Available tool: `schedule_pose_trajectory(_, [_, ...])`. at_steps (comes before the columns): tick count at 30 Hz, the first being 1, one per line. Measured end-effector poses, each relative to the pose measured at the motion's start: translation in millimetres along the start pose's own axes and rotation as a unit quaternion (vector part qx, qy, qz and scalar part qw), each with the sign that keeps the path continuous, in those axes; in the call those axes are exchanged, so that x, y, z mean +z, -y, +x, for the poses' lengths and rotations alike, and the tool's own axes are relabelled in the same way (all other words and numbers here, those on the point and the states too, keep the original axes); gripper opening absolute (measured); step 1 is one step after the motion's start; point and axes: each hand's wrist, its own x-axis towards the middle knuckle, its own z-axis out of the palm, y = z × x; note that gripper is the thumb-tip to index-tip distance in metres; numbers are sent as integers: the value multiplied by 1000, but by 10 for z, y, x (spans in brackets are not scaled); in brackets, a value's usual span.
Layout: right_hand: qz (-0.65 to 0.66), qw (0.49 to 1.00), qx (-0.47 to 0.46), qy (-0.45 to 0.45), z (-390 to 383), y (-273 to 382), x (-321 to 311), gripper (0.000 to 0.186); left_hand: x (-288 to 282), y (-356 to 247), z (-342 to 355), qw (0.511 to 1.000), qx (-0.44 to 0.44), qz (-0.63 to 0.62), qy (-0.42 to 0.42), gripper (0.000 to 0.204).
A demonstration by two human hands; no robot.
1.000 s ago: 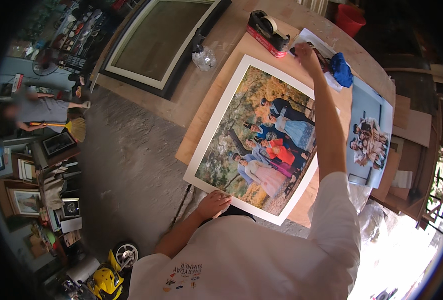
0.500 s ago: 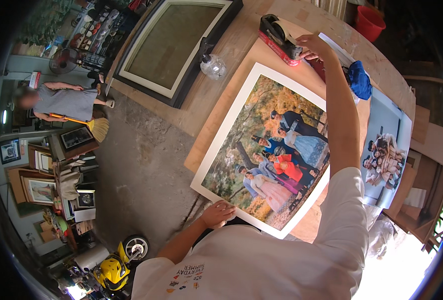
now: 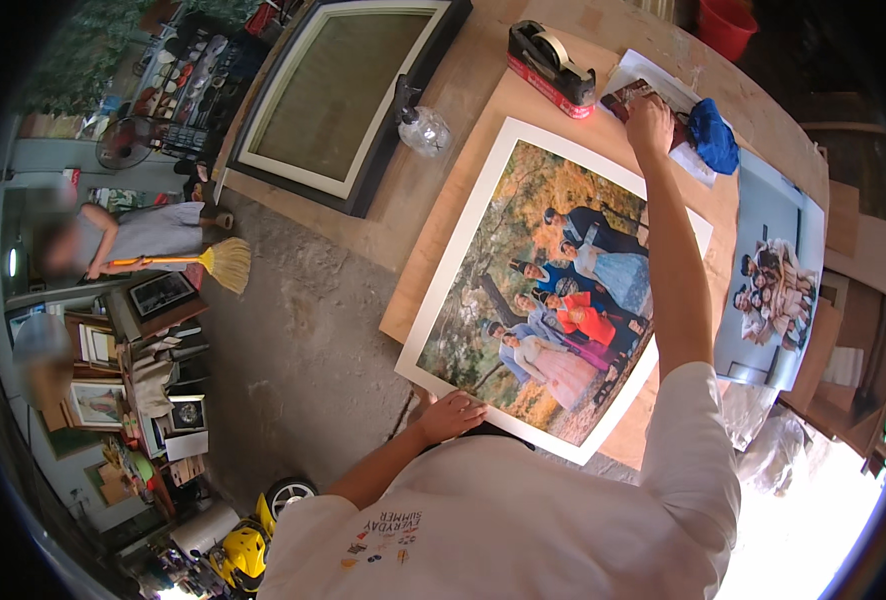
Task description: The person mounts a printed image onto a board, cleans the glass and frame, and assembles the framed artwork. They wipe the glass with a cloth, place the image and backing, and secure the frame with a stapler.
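Observation:
A large white-bordered photo print of a group in colourful traditional dress lies on a wooden board. My left hand has its fingers curled on the print's near border. My right hand reaches to the far side, fingers bent down over a dark maroon item on white paper; what exactly it grips is hidden. A blue cloth lies right beside this hand, and a tape dispenser to its left.
A framed pane, spray bottle and second photo lie on the table. A red bucket stands behind. At left are a person with a broom, leaning frames and a yellow motorbike.
My right hand shifted leftward near the tape dispenser, then came back over the maroon item. My left hand stayed on the border. The person at left moved the broom slightly.

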Motion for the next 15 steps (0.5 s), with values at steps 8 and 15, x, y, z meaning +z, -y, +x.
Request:
schedule_pose_trajectory(8, [305, 938, 163, -32, -1669, -53, -1065, 23, 4, 475, 116, 981, 193, -12, -2, 28])
schedule_pose_trajectory(15, [399, 783, 424, -219, -4124, 547, -1795, 29, 49, 653, 426, 945, 309, -87, -69, 25])
